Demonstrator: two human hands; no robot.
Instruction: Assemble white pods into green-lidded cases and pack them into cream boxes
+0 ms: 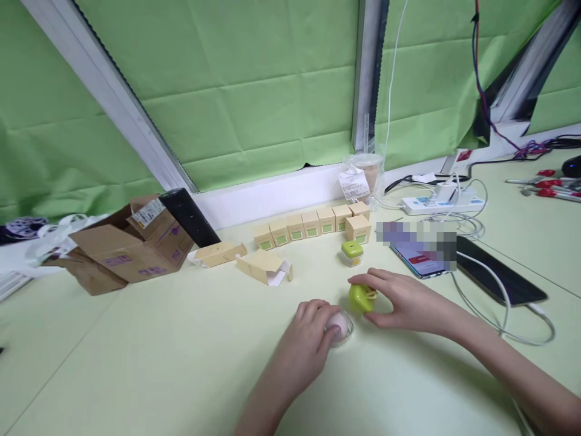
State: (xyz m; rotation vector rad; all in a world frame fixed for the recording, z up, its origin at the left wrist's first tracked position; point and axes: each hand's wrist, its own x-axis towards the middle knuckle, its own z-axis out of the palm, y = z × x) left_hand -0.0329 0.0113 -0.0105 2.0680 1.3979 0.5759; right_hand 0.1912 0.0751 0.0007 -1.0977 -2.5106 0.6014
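My left hand point(313, 333) is closed around a small clear container point(347, 330) on the table. A pale, rounded thing point(336, 326) sits in it, partly covered by my fingers. Just to the right, my right hand point(390, 297) grips a lime-green lid point(360, 298) between thumb and fingers, tilted on its side, with a yellowish loop showing. Lid and container are apart. Behind them stands a similar small clear jar point(351, 261) with its green lid point(352, 249) on.
Several small tan boxes point(311, 224) stand in a row at the back, one box point(357, 229) in front. Two opened cartons point(263, 266) lie left, by a cardboard box point(136, 242). A phone point(420, 257), a black device point(499, 272), cables and a power strip point(442, 203) are right.
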